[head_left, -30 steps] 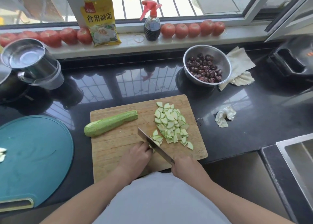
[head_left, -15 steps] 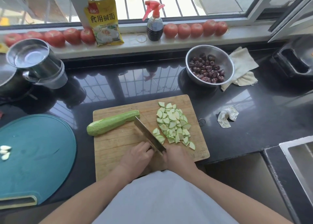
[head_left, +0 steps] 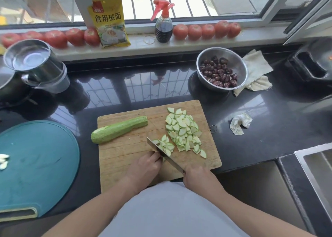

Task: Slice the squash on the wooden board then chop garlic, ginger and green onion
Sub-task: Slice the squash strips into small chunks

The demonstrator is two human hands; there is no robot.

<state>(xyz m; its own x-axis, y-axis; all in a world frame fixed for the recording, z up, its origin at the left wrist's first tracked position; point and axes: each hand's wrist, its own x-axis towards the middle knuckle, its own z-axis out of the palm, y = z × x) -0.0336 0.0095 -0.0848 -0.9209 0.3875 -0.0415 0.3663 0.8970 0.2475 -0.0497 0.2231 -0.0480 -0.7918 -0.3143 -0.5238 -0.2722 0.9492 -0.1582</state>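
A wooden board (head_left: 125,156) lies on the dark counter. On its left part rests a long green piece of squash (head_left: 118,129), cut side down. A heap of thin squash slices (head_left: 183,129) covers the right part. My right hand (head_left: 196,176) grips the handle of a knife (head_left: 162,152), whose blade points up-left and touches the heap's near edge. My left hand (head_left: 145,166), fingers curled, presses down on a small squash piece right beside the blade; that piece is mostly hidden. Peeled garlic cloves (head_left: 3,161) lie on the teal board (head_left: 36,165).
A steel bowl of red dates (head_left: 221,69) and a cloth (head_left: 256,68) stand behind the board. A crumpled tissue (head_left: 239,122) lies to the right, a sink (head_left: 318,165) at far right. A steel jug (head_left: 32,64) stands at left. Tomatoes (head_left: 206,31), a yellow packet (head_left: 109,21) and a spray bottle (head_left: 163,25) line the sill.
The knife shifted left and up half a second ago, then came back right against the slices. More small slices lie by the blade. My left hand stayed in place.
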